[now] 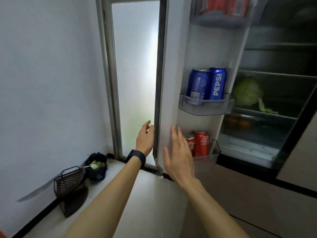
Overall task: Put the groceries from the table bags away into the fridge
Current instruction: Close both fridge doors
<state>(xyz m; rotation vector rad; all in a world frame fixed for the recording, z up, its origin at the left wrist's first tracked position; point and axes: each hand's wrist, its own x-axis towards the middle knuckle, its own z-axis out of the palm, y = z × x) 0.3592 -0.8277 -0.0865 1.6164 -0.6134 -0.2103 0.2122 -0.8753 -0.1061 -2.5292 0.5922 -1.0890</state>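
left hand [145, 136]: fingers straight and loose, holding nothing, at outer edge of fridge door [169, 83]; contact unclear
right hand [178, 155]: fingers spread, empty, flat by door's inner face
blue cans [207, 85]: middle door bin
red cans [199, 143]: lower door bin
cabbage [247, 91]: fridge shelf

Open fridge door [169, 83]; left hand [145, 138] at its edge, right hand [178, 157] spread by inner side

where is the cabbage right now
In the head view the cabbage lies on a shelf inside the open fridge, at the right, just past the door bin holding two blue Pepsi cans.
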